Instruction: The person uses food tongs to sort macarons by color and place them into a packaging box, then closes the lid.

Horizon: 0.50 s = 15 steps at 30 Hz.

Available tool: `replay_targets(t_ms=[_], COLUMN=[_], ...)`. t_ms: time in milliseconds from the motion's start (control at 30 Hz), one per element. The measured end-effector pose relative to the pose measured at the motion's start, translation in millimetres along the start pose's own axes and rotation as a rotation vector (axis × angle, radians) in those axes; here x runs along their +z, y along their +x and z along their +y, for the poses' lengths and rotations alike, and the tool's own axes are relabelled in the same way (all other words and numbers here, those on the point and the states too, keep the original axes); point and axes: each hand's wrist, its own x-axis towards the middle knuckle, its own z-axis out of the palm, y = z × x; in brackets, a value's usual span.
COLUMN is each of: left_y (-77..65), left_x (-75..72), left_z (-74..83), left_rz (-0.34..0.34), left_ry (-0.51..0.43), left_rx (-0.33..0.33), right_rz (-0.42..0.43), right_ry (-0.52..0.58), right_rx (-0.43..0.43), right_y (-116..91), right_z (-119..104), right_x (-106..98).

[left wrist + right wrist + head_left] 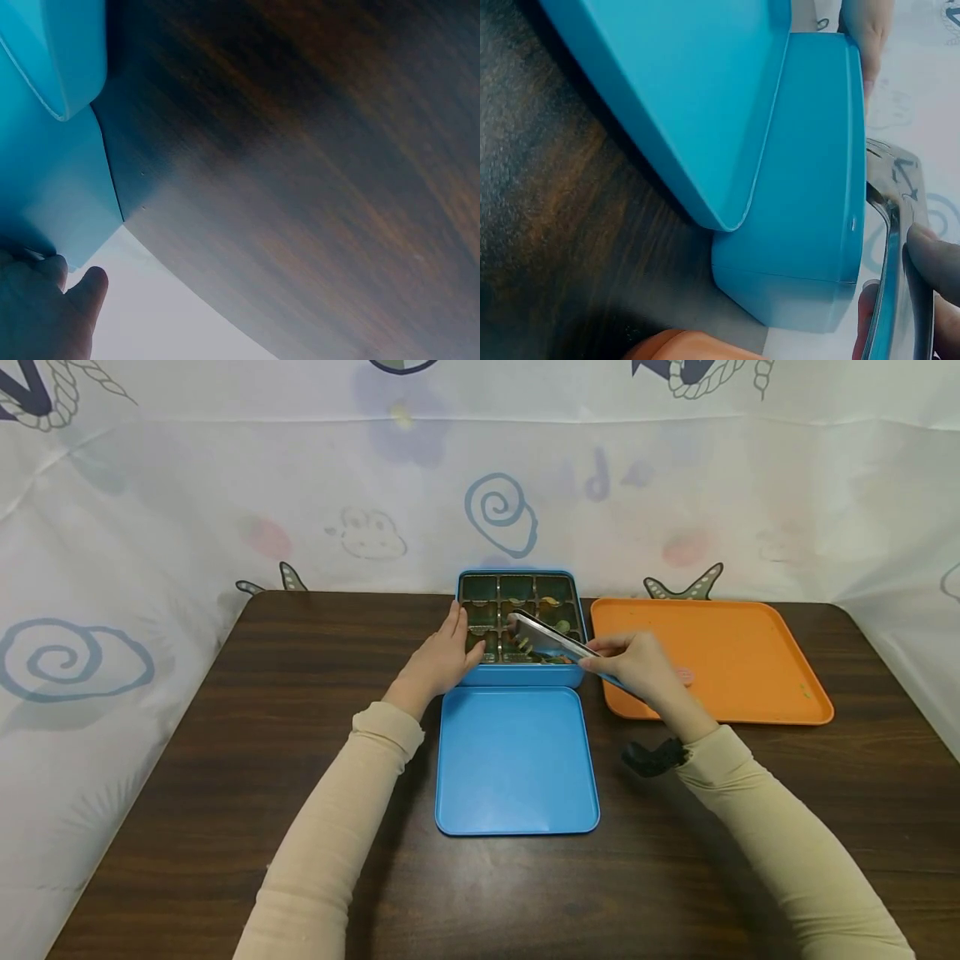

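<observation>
A blue hinged box (521,675) stands open near the table's far edge, its lid (517,760) folded flat toward me. Inside, a dark divided insert (516,586) has several square compartments with small coloured pieces in some. My left hand (441,653) rests against the box's left side, fingers straight and thumb at the near corner; part of it shows in the left wrist view (45,311). With thumb and fingers, my right hand (633,664) pinches shiny metal tongs (551,635). Their far end is over the insert. Whether the tips hold anything cannot be told.
To the right of the box lies an orange tray (738,660), partly under my right forearm. A small pink round piece (684,677) is on it, with a tiny green bit near its right edge. A printed white cloth (420,510) hangs behind the dark wooden table (300,693).
</observation>
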Motion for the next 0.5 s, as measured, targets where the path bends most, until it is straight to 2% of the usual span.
replay_targets(t_ms=[500], left_y=[1.2], left_x=[1.1], left_z=[-0.6], left_rz=[-0.004], left_ry=[-0.005], left_rx=[0.001], right_rz=[-0.069], right_ry=[-0.02], right_rx=[0.005], right_y=[-5.0], right_z=[1.4], right_x=[-3.2])
